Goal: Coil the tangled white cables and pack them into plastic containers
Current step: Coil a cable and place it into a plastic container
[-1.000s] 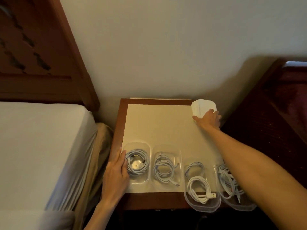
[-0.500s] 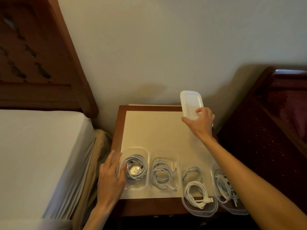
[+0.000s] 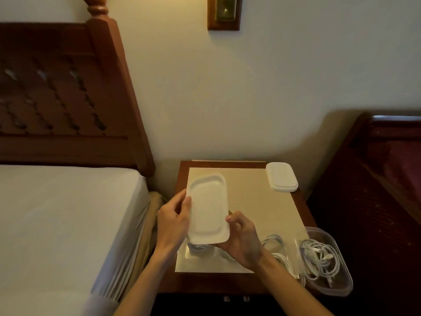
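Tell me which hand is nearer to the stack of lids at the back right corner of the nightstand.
Right. The right hand holds the near right edge of the lid, on the side toward the stack of lids; the left hand grips the lid's far side from the stack.

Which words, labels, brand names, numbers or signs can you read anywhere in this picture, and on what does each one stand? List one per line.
None can be read.
White lid, held by the left hand and right hand: plain, no print shows.
Stack of lids: no marking shows.
Clear container of white cables: no label shows.
Brass wall plate: no lettering can be made out.
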Demonstrator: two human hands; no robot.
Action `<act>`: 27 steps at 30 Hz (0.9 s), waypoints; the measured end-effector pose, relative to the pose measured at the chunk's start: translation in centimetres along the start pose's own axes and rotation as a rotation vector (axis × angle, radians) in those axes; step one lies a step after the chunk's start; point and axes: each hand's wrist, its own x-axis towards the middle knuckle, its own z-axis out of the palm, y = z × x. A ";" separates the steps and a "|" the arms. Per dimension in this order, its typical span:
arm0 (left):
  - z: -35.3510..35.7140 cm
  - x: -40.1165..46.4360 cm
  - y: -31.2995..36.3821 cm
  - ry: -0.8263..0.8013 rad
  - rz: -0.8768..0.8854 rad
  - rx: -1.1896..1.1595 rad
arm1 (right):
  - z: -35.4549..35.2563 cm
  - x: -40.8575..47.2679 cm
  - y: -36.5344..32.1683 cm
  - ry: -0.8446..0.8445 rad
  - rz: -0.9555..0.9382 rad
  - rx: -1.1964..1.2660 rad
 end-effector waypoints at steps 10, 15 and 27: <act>0.1 0.7 -6.6 0.009 0.031 0.525 | -2.2 1.7 4.5 0.544 -0.107 -1.570; -0.1 0.5 -8.9 0.026 -0.007 0.742 | -1.7 2.3 6.3 0.565 0.007 -1.768; -2.8 0.4 -11.0 0.026 0.006 0.727 | 0.3 3.6 7.9 0.443 0.034 -1.792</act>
